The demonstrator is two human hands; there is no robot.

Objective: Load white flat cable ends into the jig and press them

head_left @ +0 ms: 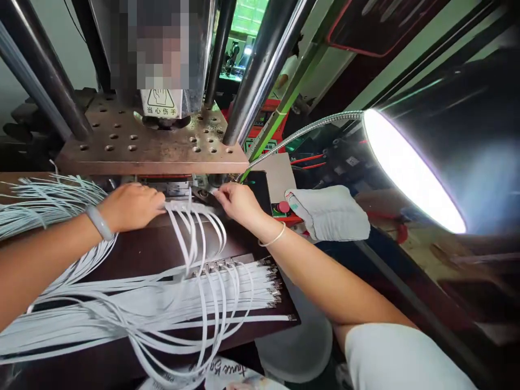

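Note:
My left hand [130,207] is closed at the left end of a row of white cables [195,227], its fingertips against them just below the press plate. The cables arch down from there toward the table. To the right of the row, my right hand [240,203] pinches something small and pale, mostly covered by its fingers. Between the hands lies a dark metal part [203,195] with a round screw. Below, a flat bundle of white cables [162,300] with metal connectors [276,287] at its right end lies on the dark table [138,254].
Overhead is the press's drilled steel plate [170,146] between thick guide posts [268,65], with a hand-warning label [162,103]. More cables [60,197] lie at left. A red button [283,207], a folded white cloth [331,212] and a bright lamp [410,168] are at right.

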